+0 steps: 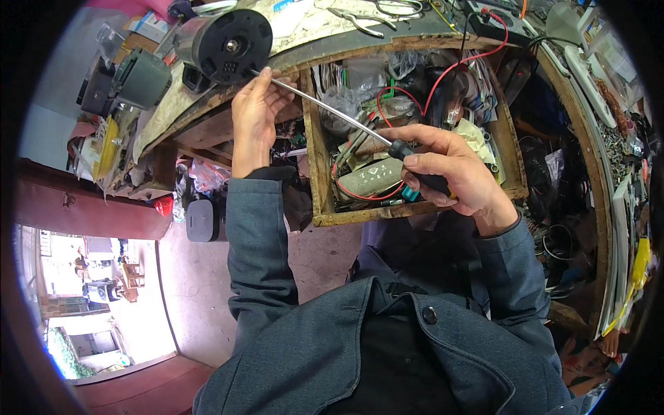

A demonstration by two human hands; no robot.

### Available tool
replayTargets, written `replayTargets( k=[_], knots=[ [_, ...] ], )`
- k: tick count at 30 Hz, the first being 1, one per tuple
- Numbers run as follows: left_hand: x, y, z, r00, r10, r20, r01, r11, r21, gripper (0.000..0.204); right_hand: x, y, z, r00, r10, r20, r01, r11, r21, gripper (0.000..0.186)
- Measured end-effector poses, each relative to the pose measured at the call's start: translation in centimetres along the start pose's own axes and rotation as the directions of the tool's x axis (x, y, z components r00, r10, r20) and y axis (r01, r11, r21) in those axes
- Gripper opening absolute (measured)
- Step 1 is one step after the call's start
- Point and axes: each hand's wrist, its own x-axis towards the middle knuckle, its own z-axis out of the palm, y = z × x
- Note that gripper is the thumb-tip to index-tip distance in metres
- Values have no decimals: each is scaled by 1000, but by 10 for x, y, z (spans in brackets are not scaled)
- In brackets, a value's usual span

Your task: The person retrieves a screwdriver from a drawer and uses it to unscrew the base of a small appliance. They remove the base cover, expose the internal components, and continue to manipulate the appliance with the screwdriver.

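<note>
A long-shafted screwdriver (337, 113) slants across the open drawer, and my right hand (456, 166) is wrapped round its black handle with the index finger stretched along it. My left hand (256, 111) pinches the shaft close to the tip, thumb and fingertips together. Whether a small screw is also between those fingers is hidden. The tip meets the lower edge of a dark cylindrical appliance (225, 45), which lies on its side on the bench. Its round black base faces me, with a metal fitting in the middle and small slots near the rim.
Below the bench top (304, 50), a wooden drawer (422, 213) stands pulled out, full of bags, papers and a red cable (443, 72). Pliers (363, 22) and scissors (400, 7) lie at the back. A grey-green container (140, 77) stands left; a black box (202, 221) is on the floor.
</note>
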Motion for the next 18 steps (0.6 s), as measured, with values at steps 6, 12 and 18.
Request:
replayTargets(
  k=[6, 12, 18],
  knots=[
    [-1, 1, 4, 1000, -1, -13, 1, 1000, -12, 27, 0, 0, -2, 1000, -16, -23, 17, 999, 34, 48],
    [0, -1, 3, 1000, 3, -13, -3, 1000, -1, 29, 1, 5, -4, 1000, -23, -18, 24, 999, 39, 48],
    [0, 0, 1, 1000, 1, -16, -1, 1000, 3, 29, 0, 4, 0, 1000, -7, -8, 7, 1000, 28, 48]
  ],
)
